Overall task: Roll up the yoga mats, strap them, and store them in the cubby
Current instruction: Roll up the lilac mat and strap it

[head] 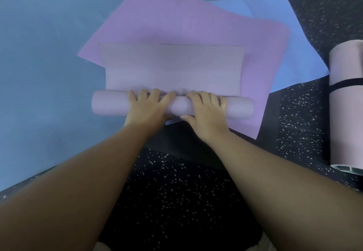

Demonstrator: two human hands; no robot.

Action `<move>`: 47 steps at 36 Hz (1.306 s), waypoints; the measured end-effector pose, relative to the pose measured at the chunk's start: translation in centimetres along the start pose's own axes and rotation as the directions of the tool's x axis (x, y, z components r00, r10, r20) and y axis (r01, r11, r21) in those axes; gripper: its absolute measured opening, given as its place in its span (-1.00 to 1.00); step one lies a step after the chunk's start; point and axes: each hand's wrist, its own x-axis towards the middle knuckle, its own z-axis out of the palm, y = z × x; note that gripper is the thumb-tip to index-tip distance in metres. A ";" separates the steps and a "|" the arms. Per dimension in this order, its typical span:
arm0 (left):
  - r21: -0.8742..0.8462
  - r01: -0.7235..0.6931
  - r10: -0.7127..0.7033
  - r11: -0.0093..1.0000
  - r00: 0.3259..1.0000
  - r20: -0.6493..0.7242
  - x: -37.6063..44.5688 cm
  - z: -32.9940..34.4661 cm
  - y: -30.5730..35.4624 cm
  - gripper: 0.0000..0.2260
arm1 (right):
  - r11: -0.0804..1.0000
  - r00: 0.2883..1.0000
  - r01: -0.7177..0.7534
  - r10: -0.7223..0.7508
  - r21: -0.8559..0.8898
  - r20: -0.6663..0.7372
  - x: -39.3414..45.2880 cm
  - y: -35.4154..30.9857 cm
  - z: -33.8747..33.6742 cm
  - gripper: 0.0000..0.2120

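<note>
Pale mat: the pale lilac foam yoga mat lies at centre frame, partly rolled. Its rolled part is a cylinder running 9 to 3 o'clock, nearest you; the flat remainder stretches away toward 12 o'clock.
Left hand: your left hand rests on top of the roll, left of its middle, fingers spread and curved over the far side, thumb angled toward the other hand. Grip is a wide, draping hold on the pale mat.
Right hand: your right hand sits on the roll just right of its middle, fingers curved over the top, thumb down the near side. Same wide hold on the pale mat.
Underlayers: a purple flat foam mat lies directly under the pale mat. A periwinkle blue mat shows beyond it toward 2 o'clock; a large grey-blue mat fills the 9 o'clock side.
Finished roll: a pale pink rolled mat lies at 3 o'clock, well apart from your hands, with a black strap around it.
Floor: black speckled rubber flooring at 6 o'clock, between your forearms.
</note>
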 end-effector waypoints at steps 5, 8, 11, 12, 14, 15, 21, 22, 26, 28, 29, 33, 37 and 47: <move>-0.103 -0.048 0.047 0.993 0.999 -0.015 -1.8 -0.1 0.4 -0.44 | 0.999 0.996 0.029 -0.031 -0.022 -0.086 -2.3 0.1 0.6 -0.48; -0.091 -0.077 0.081 0.993 0.996 0.042 -3.4 -0.2 0.9 -0.41 | 1.000 0.999 0.017 -0.018 -0.017 -0.037 -4.1 -0.1 0.5 -0.48; -0.050 -0.062 0.070 0.997 0.983 0.169 -4.5 -1.3 1.8 -0.45 | 1.000 1.000 0.001 0.000 -0.012 0.017 -5.9 -0.2 0.6 -0.45; -0.043 -0.053 0.061 0.998 0.977 0.205 -4.8 -1.3 2.1 -0.47 | 1.000 1.000 0.001 -0.001 -0.008 0.031 -6.5 -0.1 0.6 -0.45; -0.053 -0.039 0.051 0.998 0.967 0.248 -5.5 -1.4 2.7 -0.49 | 1.000 0.999 0.015 -0.016 0.008 0.051 -7.4 0.1 0.6 -0.44; -0.062 -0.033 0.049 0.998 0.962 0.270 -5.7 -1.6 3.0 -0.49 | 1.000 0.998 0.029 -0.029 0.012 0.052 -7.7 0.3 0.5 -0.45; -0.073 -0.008 0.034 0.997 0.928 0.372 -6.9 -1.8 4.3 -0.47 | 0.997 0.992 0.082 -0.081 -0.009 0.095 -9.2 1.1 0.1 -0.46; -0.079 0.007 0.024 0.997 0.924 0.383 -6.9 -1.7 4.3 -0.47 | 0.997 0.990 0.076 -0.076 0.006 0.123 -9.2 1.0 0.0 -0.45; -0.061 0.024 0.004 0.998 0.905 0.426 -6.6 -1.7 4.4 -0.43 | 0.997 0.988 0.064 -0.068 0.035 0.140 -9.3 1.1 0.1 -0.40; -0.050 0.022 0.002 0.998 0.902 0.432 -6.6 -1.6 4.5 -0.39 | 0.998 0.993 0.062 -0.062 0.001 0.096 -9.8 0.9 0.5 -0.40; -0.052 0.028 -0.002 0.998 0.901 0.434 -6.6 -1.5 4.5 -0.36 | 0.998 0.997 0.052 -0.051 -0.016 0.062 -10.1 0.8 0.7 -0.41; -0.049 0.037 -0.011 0.998 0.895 0.446 -6.1 -1.3 4.3 -0.14 | 0.998 1.000 0.015 -0.017 -0.065 -0.021 -11.2 0.0 0.9 -0.45; -0.066 0.035 -0.002 0.997 0.896 0.445 -5.1 -1.3 3.8 -0.06 | 0.996 1.000 0.006 -0.007 -0.091 -0.009 -12.1 -0.2 1.2 -0.40; 0.049 0.049 -0.064 0.998 0.929 0.364 -3.7 -1.1 3.9 0.01 | 0.992 0.997 -0.007 0.016 -0.127 0.074 -12.4 -0.3 1.7 -0.06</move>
